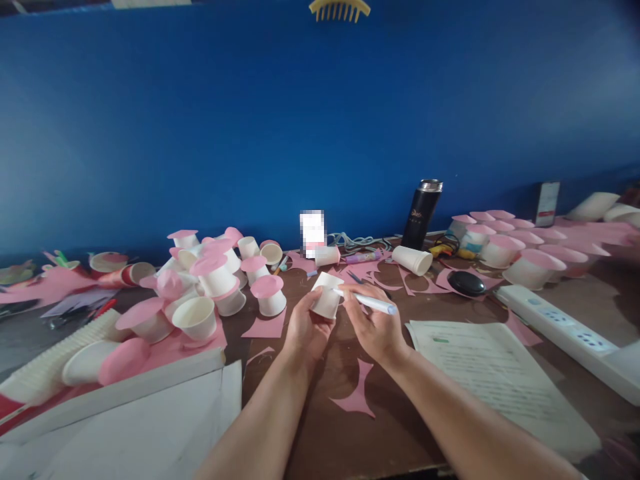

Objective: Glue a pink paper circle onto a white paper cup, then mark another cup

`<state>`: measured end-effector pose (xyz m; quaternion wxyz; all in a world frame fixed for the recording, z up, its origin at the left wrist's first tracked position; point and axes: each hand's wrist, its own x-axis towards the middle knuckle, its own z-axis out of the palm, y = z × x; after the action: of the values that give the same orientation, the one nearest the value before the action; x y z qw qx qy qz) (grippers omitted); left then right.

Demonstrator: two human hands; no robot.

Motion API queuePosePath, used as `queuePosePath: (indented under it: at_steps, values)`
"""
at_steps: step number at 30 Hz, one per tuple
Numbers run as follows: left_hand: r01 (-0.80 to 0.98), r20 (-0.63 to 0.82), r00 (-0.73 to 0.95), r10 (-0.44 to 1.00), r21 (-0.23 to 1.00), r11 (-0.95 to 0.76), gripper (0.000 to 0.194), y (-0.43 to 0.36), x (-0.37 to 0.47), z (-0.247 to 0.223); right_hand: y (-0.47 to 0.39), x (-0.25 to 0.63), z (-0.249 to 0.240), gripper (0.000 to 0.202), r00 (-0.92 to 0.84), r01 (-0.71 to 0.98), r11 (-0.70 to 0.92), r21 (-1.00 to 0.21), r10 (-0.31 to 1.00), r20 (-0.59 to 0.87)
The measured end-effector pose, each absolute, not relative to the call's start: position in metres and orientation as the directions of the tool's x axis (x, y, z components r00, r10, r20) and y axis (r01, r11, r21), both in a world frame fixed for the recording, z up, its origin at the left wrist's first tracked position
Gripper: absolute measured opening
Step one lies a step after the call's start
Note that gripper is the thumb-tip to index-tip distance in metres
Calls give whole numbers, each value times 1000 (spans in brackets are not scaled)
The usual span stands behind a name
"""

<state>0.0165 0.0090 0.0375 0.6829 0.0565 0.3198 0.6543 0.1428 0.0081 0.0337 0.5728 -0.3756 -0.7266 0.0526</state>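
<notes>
My left hand (307, 327) is wrapped round a small white paper cup (327, 297), held above the middle of the desk. In my right hand (377, 327) is a white marker pen (370, 302), gripped like a pencil. Its tip points left and meets or nearly meets the side of the cup; whether it touches, I cannot tell. Any mark on the cup is too small to make out. Just left of my hands, a white cup with a pink paper disc (269, 295) stands on the desk. Below them lies a curved pink paper scrap (357, 393).
Many white cups with pink discs (215, 270) are heaped at left, beside a long stack of nested cups (65, 350). At right are an open notebook (495, 373), a power strip (555, 327), a black round object (466, 283) and more disc-topped cups (535, 267). A black flask (423, 213) stands behind.
</notes>
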Motion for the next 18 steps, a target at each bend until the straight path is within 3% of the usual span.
queuePosePath:
  at_steps: [18]
  values:
    - [-861, -340, -59, 938, 494, 125, 14, 9, 16, 37, 7, 143, 33, 15, -63, 449, 714, -537, 625, 778]
